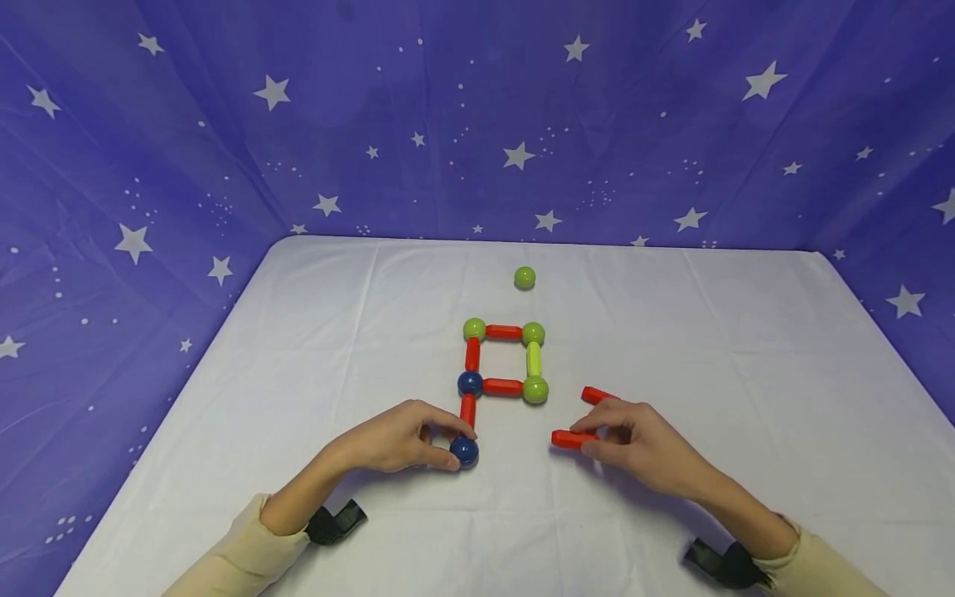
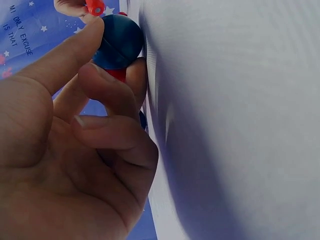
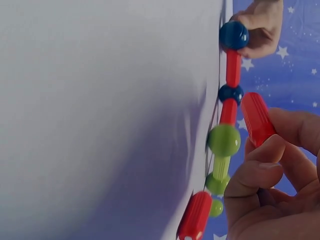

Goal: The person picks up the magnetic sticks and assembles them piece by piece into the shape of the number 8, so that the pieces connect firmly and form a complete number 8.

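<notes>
My left hand (image 1: 406, 437) pinches a blue ball (image 1: 464, 452) at the near end of a stick-and-ball frame on the table. From that ball a red stick (image 1: 467, 412) runs to a second blue ball (image 1: 470, 384). Beyond it, red sticks, one lime stick (image 1: 533, 360) and green balls (image 1: 535, 390) form a square. To the right, my right hand (image 1: 645, 444) holds another red stick (image 3: 257, 119) between thumb and fingers, its free end pointing left. One loose red stick (image 1: 599, 395) lies just past the right hand's fingers, partly hidden by them.
A single green ball (image 1: 525, 278) lies apart behind the square. White cloth covers the table (image 1: 313, 332), and a blue star-patterned curtain (image 1: 462, 108) stands along its back and sides. Dark straps (image 1: 337, 522) hang at both wrists.
</notes>
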The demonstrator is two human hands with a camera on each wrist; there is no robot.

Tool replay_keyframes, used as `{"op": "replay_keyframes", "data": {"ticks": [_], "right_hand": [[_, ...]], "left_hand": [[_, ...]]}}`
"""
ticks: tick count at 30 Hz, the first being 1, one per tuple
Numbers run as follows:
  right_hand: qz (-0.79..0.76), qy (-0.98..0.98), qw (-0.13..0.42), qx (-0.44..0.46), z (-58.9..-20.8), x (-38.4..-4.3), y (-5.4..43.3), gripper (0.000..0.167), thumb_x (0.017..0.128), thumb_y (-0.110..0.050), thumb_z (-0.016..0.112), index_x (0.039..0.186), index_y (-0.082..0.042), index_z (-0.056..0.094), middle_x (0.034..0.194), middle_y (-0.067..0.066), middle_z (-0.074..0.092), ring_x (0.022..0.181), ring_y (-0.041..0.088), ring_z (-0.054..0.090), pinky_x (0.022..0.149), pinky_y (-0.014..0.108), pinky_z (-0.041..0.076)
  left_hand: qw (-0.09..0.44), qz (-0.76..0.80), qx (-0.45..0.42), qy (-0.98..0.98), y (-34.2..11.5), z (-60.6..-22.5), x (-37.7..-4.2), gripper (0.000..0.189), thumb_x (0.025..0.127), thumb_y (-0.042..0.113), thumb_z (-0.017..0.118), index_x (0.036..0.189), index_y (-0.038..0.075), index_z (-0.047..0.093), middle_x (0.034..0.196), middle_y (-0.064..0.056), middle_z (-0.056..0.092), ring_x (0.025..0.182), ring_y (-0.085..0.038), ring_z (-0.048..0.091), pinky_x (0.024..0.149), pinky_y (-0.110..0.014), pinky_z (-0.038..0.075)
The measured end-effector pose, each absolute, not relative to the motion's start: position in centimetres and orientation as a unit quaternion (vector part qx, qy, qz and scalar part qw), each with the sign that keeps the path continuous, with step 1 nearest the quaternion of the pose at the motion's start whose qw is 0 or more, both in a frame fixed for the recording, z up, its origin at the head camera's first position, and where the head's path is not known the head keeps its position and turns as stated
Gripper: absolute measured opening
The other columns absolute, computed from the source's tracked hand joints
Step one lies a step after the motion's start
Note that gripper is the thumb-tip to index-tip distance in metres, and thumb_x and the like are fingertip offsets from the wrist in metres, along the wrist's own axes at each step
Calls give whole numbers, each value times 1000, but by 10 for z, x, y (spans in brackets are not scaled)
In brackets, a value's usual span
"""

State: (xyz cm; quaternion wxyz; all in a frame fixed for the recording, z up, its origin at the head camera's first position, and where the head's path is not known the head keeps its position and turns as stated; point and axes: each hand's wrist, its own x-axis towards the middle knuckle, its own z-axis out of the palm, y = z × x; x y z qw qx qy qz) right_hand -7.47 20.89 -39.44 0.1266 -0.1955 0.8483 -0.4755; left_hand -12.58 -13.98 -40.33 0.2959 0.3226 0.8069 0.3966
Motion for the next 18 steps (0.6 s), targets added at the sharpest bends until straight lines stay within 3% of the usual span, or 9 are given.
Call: {"op": "replay_keyframes", "data": {"ticks": [18], "right_hand": [[-492, 839, 152, -176, -402, -70, 164, 19, 89, -11, 73, 107, -14, 76, 94, -4, 66, 71, 17, 56, 62, 25, 48]], "left_hand": [[295, 397, 327, 805, -140, -405, -127, 34, 86, 21, 78, 119, 17, 71, 80, 7, 60, 52, -6, 43, 52, -22, 36]]}}
